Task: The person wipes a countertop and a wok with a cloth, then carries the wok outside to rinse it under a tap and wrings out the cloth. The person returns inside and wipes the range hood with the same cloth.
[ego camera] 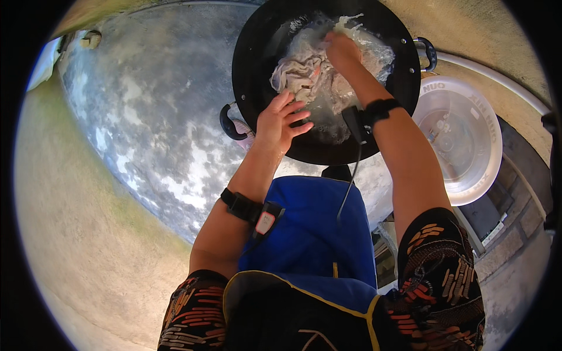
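Before me is a large black wok (257,57) with two side handles, holding cloudy, foamy water. A wet, pale, crumpled cloth (303,72) lies in it, partly in the water. My left hand (281,116) is over the wok's near left part, fingers spread, fingertips close to the cloth; whether they touch it cannot be made out. Toward the far side, my right hand (344,50) is curled in the splashing water at the cloth's right. Blur and spray hide its fingertips, so I cannot tell whether it grips anything.
A translucent plastic basin (456,145) bearing raised writing stands right of the wok, partly behind my right forearm. A pale pipe (487,70) runs along the wall behind. Stained concrete (153,109) spreads to the left. A thin cable (349,191) hangs from my right wrist strap.
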A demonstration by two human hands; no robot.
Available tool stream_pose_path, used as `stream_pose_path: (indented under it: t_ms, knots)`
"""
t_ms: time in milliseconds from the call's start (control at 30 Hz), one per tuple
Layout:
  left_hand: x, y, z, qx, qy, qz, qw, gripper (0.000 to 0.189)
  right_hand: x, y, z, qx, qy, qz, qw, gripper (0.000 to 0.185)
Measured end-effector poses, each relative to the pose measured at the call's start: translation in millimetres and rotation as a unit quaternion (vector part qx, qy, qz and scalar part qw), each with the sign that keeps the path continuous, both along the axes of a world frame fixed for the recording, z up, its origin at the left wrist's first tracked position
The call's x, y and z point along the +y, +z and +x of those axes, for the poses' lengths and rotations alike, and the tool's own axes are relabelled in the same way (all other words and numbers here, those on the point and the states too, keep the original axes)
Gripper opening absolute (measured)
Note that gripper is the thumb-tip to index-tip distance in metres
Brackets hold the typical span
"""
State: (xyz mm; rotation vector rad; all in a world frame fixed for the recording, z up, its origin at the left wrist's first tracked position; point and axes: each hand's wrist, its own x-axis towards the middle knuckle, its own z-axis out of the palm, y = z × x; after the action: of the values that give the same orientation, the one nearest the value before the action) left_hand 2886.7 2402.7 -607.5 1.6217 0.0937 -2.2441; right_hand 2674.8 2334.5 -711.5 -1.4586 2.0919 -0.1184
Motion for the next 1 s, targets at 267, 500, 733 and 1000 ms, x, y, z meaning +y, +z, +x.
stream_pose_path:
  t_ms: [267, 500, 733, 1000]
  knots:
    - [-26.8, -24.9, -54.5, 0.276, 0.123, 0.09, 0.949, 0.044, 93.6, 200.7, 8.2, -0.304, 0.234, -0.175, 0.907, 0.027]
    - [-14.5, -8.4, -37.9, 0.243, 0.017, 0.04, 0.969, 0.054, 80.7, 256.4, -11.2, -0.561, 0.1, 0.078, 0.818, 0.029]
    - [-11.2, 28.7, -33.6, 0.482, 0.056, 0.011, 0.874, 0.088, 64.1, 114.3, -6.8, -0.625, -0.273, 0.015, 0.731, 0.051]
    - [10.0, 30.6, -44.4, 0.457, 0.018, 0.094, 0.884, 0.065, 108.3, 115.9, 11.3, -0.841, -0.336, 0.025, 0.424, 0.067]
